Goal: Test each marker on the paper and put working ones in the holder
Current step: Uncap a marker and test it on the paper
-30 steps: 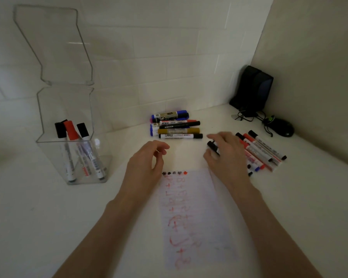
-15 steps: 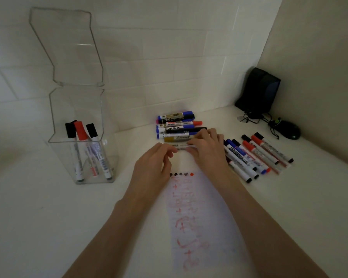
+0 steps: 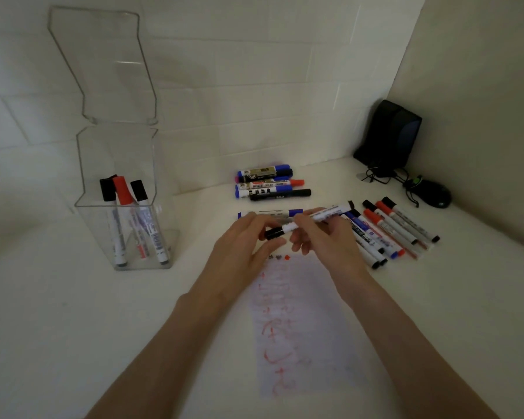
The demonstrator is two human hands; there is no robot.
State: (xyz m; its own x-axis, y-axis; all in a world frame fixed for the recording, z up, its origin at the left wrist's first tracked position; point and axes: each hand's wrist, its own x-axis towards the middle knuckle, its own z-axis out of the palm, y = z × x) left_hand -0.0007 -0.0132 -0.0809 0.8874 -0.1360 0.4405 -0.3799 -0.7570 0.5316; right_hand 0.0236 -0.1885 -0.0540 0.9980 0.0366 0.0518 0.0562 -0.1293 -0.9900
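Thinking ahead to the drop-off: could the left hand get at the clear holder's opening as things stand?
Probably yes. The holder has its lid flipped up, its three markers leave room, and only bare counter lies between it and the left hand, which pinches the black-capped marker.

White tiled wall (image 3: pixel 254 86), white table (image 3: pixel 73 328) (dim light)

- paper (image 3: pixel 315 300): red handwritten scrawl with some plus-like crosses (no word or number legible).
- held marker (image 3: pixel 289 227): barrel print too blurred to read.
- piled markers (image 3: pixel 266 185): printed labels, unreadable.
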